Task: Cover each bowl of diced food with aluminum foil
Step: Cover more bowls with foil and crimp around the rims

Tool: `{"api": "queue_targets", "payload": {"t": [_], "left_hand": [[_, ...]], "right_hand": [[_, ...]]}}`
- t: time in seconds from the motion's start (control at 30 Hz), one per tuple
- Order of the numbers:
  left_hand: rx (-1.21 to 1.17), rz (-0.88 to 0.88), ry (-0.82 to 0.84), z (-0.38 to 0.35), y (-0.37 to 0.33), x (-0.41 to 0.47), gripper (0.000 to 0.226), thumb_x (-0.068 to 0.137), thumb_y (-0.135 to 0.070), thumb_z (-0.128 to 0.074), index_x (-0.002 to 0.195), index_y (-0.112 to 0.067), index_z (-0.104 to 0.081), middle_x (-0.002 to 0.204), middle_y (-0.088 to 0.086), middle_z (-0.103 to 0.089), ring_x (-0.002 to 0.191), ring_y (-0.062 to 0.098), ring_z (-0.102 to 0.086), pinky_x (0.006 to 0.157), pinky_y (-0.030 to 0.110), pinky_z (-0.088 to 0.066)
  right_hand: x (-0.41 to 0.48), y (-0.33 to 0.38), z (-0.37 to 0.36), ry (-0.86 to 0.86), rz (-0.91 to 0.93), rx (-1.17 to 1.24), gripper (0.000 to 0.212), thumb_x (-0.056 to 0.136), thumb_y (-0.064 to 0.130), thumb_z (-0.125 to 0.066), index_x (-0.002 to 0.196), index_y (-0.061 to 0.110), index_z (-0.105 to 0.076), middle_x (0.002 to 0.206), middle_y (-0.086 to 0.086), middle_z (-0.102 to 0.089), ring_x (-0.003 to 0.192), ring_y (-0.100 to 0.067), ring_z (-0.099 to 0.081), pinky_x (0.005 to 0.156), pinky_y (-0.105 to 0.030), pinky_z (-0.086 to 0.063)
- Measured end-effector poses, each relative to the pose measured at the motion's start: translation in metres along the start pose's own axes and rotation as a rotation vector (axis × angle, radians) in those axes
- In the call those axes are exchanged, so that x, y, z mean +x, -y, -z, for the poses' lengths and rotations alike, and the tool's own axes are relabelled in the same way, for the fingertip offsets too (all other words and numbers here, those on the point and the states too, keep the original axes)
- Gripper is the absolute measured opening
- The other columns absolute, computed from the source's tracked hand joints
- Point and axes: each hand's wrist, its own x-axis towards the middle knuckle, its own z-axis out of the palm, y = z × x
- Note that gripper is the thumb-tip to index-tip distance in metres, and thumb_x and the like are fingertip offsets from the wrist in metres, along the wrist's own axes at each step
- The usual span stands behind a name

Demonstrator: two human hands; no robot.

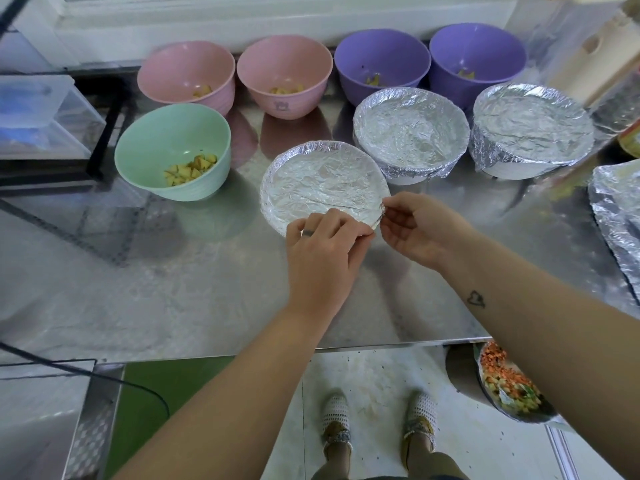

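A foil-covered bowl stands in the middle of the steel table. My left hand presses the foil down at its near rim, fingers curled over the edge. My right hand pinches the foil at the rim's near right side. Two more foil-covered bowls stand behind to the right. Uncovered bowls hold diced yellow food: a green bowl at left, two pink bowls and two purple bowls along the back.
A loose sheet of foil lies at the table's right edge. A clear plastic box sits on a black rack at left. Below the table's front edge, a pan of chopped vegetables sits at right, and my feet stand on the floor.
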Motion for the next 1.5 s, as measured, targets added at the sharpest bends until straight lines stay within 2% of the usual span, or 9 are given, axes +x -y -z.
{"api": "queue_targets", "payload": {"t": [0.2,0.47,0.7,0.87,1.07,1.2,1.3,1.37,1.5], "left_hand": [[0.019,-0.070,0.000,-0.002,0.005,-0.001,0.011,0.094,-0.031,-0.072,0.084,-0.027,-0.074,0.086,-0.009,-0.065,0.075,0.017,-0.058,0.080,0.038,-0.040],[-0.049,-0.031,0.068,0.007,0.003,0.011,0.017,0.097,-0.036,-0.061,0.095,-0.025,-0.074,0.090,-0.009,-0.066,0.081,0.018,-0.063,0.080,0.040,-0.043],[0.257,-0.047,0.301,-0.007,0.003,0.017,0.047,0.105,-0.039,-0.029,0.137,-0.027,-0.061,0.150,-0.002,-0.052,0.141,0.024,-0.044,0.116,0.055,-0.027],[0.330,-0.125,0.324,-0.011,0.004,0.010,0.046,0.106,-0.038,-0.030,0.141,-0.026,-0.058,0.151,-0.003,-0.052,0.138,0.023,-0.049,0.114,0.056,-0.031],[0.287,-0.177,0.217,-0.012,0.011,0.013,0.039,0.103,-0.031,-0.041,0.131,-0.025,-0.066,0.137,-0.008,-0.064,0.127,0.019,-0.060,0.111,0.052,-0.039],[0.177,-0.167,0.091,-0.011,0.015,0.008,0.028,0.102,-0.025,-0.052,0.120,-0.023,-0.074,0.123,-0.010,-0.071,0.117,0.016,-0.066,0.107,0.046,-0.044],[0.115,-0.157,0.038,-0.009,0.016,0.009,0.021,0.099,-0.022,-0.060,0.111,-0.023,-0.077,0.105,-0.005,-0.071,0.096,0.022,-0.068,0.097,0.043,-0.049],[0.117,-0.147,0.005,-0.006,0.017,0.010,0.016,0.097,-0.022,-0.065,0.105,-0.025,-0.078,0.093,-0.004,-0.067,0.084,0.025,-0.062,0.085,0.041,-0.050],[0.165,-0.149,-0.017,-0.002,0.023,0.009,0.012,0.094,-0.022,-0.071,0.100,-0.029,-0.078,0.082,-0.003,-0.061,0.075,0.024,-0.056,0.075,0.038,-0.044]], "right_hand": [[0.003,-0.012,0.006,0.083,0.033,0.120,0.010,0.094,0.005,-0.064,0.084,0.007,-0.065,0.069,-0.003,-0.068,0.057,-0.010,-0.066,0.059,-0.020,-0.057],[0.007,-0.018,0.013,0.221,0.000,0.190,0.008,0.097,0.008,-0.060,0.091,0.006,-0.066,0.078,-0.005,-0.068,0.069,-0.013,-0.066,0.066,-0.022,-0.060],[0.009,-0.024,0.014,0.319,-0.069,0.238,0.009,0.087,0.014,-0.064,0.089,0.005,-0.065,0.074,-0.004,-0.065,0.069,-0.013,-0.065,0.073,-0.025,-0.060],[0.015,-0.028,0.018,0.373,-0.111,0.272,0.017,0.083,0.017,-0.065,0.097,0.008,-0.066,0.086,-0.003,-0.062,0.078,-0.013,-0.062,0.076,-0.027,-0.058],[0.012,-0.025,0.013,0.356,-0.137,0.239,0.014,0.082,0.018,-0.067,0.091,0.007,-0.066,0.079,-0.003,-0.062,0.071,-0.013,-0.062,0.067,-0.027,-0.060],[0.007,-0.017,0.014,0.214,-0.009,-0.049,0.010,0.090,0.019,-0.069,0.089,0.011,-0.063,0.073,-0.002,-0.057,0.061,-0.011,-0.055,0.061,-0.025,-0.054],[0.003,0.004,0.021,-0.038,0.582,-0.644,0.009,0.088,0.019,-0.076,0.089,0.018,-0.068,0.072,0.006,-0.060,0.056,-0.002,-0.052,0.062,-0.015,-0.046],[0.000,0.024,0.018,0.085,0.914,-1.043,0.011,0.087,0.016,-0.077,0.096,0.021,-0.076,0.077,0.012,-0.063,0.064,-0.001,-0.054,0.067,-0.011,-0.041],[0.009,0.044,0.004,0.442,1.061,-1.593,0.012,0.085,0.017,-0.079,0.096,0.021,-0.081,0.084,0.004,-0.066,0.073,-0.007,-0.053,0.073,-0.026,-0.044]]}}
